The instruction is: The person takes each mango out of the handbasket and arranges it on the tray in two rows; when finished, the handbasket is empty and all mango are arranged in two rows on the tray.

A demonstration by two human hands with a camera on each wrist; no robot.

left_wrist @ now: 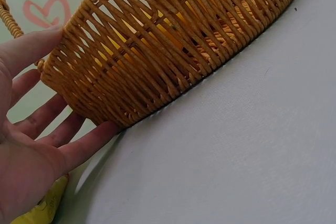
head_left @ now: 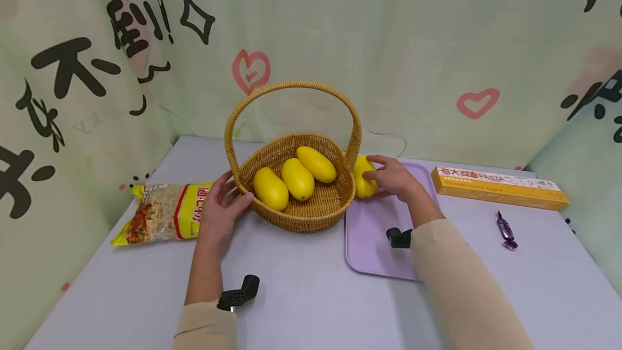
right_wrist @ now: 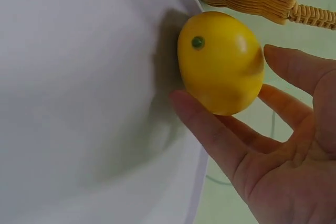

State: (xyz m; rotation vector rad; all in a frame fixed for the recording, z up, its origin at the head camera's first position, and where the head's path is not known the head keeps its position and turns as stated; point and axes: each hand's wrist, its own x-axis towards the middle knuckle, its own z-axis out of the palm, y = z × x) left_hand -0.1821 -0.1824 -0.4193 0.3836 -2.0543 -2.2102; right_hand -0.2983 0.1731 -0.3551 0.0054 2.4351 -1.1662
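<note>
A wicker basket (head_left: 308, 223) with a tall hoop handle stands mid-table, holding three yellow mangoes (head_left: 297, 178). My left hand (head_left: 223, 212) rests against the basket's left side, fingers spread and fairly straight. In the left wrist view its thumb touches near the rim and its little finger reaches the base. A fourth mango (right_wrist: 220, 61), with a green stem spot, is in my right hand (right_wrist: 294, 145), thumb on one side and fingers round the other. That mango is at the far left of the lilac tray (head_left: 374, 255), close beside the basket.
A yellow-ended bag of dry food (head_left: 162, 212) lies left of the basket, behind the left hand. To the right are a long orange pasta box (head_left: 500, 188) and a purple wrapped candy (head_left: 507, 230). A printed curtain (head_left: 413, 58) hangs behind the table.
</note>
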